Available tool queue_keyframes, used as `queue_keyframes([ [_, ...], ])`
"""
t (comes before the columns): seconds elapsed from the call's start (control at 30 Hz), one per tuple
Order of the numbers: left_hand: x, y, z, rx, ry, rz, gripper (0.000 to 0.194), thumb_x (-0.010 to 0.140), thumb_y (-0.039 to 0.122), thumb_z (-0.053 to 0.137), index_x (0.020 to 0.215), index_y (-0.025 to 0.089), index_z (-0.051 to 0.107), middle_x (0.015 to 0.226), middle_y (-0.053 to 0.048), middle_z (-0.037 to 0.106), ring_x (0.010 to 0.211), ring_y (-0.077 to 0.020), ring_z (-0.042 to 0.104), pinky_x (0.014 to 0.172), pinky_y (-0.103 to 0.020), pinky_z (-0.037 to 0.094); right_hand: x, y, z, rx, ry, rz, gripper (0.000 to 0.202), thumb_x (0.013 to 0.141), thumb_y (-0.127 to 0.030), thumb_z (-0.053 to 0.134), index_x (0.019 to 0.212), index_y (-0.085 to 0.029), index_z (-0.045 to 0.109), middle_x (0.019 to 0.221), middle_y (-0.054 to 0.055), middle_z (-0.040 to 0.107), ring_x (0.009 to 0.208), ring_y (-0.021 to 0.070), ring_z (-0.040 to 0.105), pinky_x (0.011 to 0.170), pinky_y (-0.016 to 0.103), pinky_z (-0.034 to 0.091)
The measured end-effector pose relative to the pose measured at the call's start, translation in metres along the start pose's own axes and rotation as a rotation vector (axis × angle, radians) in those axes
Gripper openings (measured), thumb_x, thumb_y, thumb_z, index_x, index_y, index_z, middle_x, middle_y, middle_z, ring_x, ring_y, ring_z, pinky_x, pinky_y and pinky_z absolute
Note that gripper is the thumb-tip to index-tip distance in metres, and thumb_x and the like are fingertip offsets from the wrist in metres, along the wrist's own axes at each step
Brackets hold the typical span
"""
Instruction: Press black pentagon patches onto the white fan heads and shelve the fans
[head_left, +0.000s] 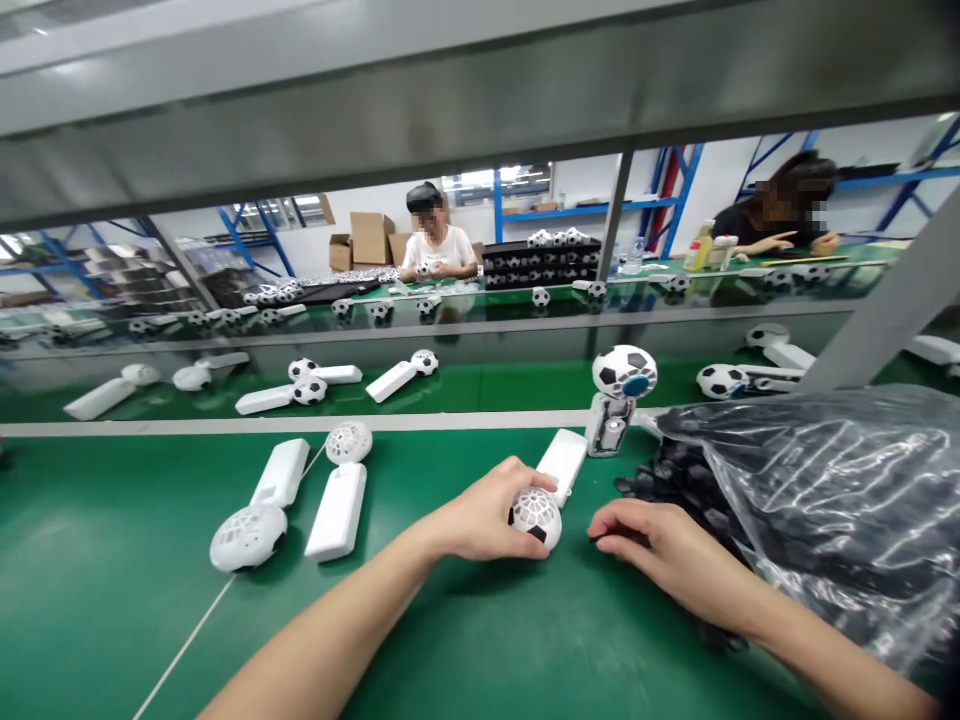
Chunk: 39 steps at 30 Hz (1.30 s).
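Your left hand [480, 512], half-curled, grips a round, latticed plastic ball [537, 514]; right hand [667, 548] pinches a tiny black bit [595, 540].

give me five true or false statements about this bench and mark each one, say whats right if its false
1. The left hand holds a white ball with black patches. True.
2. The right hand pinches a small dark piece. True.
3. Both hands are above a red cloth. False: the bench top below them is green.
4. A wooden crate stands beside the right forearm. False: a clear plastic bag and black pieces are there.
5. A ball-topped handle stands upright beyond the hands. True.
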<state>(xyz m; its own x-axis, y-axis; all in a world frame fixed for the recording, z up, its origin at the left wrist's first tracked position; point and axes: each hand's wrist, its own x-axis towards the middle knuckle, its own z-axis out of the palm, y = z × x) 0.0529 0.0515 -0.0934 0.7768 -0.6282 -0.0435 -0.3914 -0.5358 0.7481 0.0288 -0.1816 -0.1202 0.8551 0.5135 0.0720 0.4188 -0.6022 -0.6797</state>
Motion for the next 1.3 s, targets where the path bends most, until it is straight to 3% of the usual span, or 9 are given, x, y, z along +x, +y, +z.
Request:
queue_keyframes([
  [0.33,0.003,-0.001,0.018,0.037,0.11,-0.068,0.054,0.062,0.03,0.066,0.111,0.019,0.048,0.109,-0.007,0.043,0.104,-0.0228,0.045,0.094,-0.036,0.037,0.021,-0.007,0.008,-0.011,0.119,-0.263,0.01,0.082,-0.012,0.057,0.084,-0.02,0.062,0.087,-0.001,0.061,0.083,0.0137,0.055,0.076,0.023,0.04],
  [0.6,0.004,-0.001,0.013,0.027,0.078,-0.124,0.047,0.066,0.03,0.058,0.111,0.02,0.047,0.109,-0.005,0.042,0.098,-0.022,0.048,0.086,-0.035,0.042,0.033,-0.011,0.004,0.083,0.081,-0.341,0.008,0.079,-0.01,0.061,0.083,-0.017,0.061,0.084,-0.002,0.062,0.079,0.0117,0.056,0.075,0.021,0.04],
  [0.93,0.007,-0.002,0.019,0.053,0.133,-0.161,0.045,0.065,0.034,0.06,0.106,0.021,0.048,0.106,-0.004,0.042,0.097,-0.0216,0.048,0.083,-0.034,0.042,0.038,0.006,0.017,0.36,0.05,-0.187,0.005,0.077,-0.015,0.063,0.082,-0.016,0.062,0.078,-0.001,0.063,0.073,0.013,0.058,0.07,0.022,0.043],
  [1.1,0.009,-0.003,0.025,0.081,0.219,-0.151,0.037,0.067,0.035,0.059,0.099,0.02,0.049,0.1,-0.003,0.044,0.092,-0.0207,0.049,0.079,-0.033,0.042,0.041,0.01,0.023,0.473,0.074,-0.174,0.005,0.074,-0.016,0.066,0.078,-0.015,0.062,0.075,-0.001,0.062,0.07,0.0127,0.056,0.068,0.022,0.043],
  [1.3,0.01,-0.003,0.028,0.09,0.24,-0.138,0.033,0.068,0.033,0.057,0.097,0.02,0.05,0.098,-0.002,0.044,0.087,-0.0191,0.05,0.074,-0.031,0.043,0.046,0.013,0.026,0.6,0.088,-0.153,0.009,0.072,-0.02,0.067,0.078,-0.015,0.062,0.075,-0.001,0.061,0.07,0.0124,0.055,0.068,0.023,0.042],
])
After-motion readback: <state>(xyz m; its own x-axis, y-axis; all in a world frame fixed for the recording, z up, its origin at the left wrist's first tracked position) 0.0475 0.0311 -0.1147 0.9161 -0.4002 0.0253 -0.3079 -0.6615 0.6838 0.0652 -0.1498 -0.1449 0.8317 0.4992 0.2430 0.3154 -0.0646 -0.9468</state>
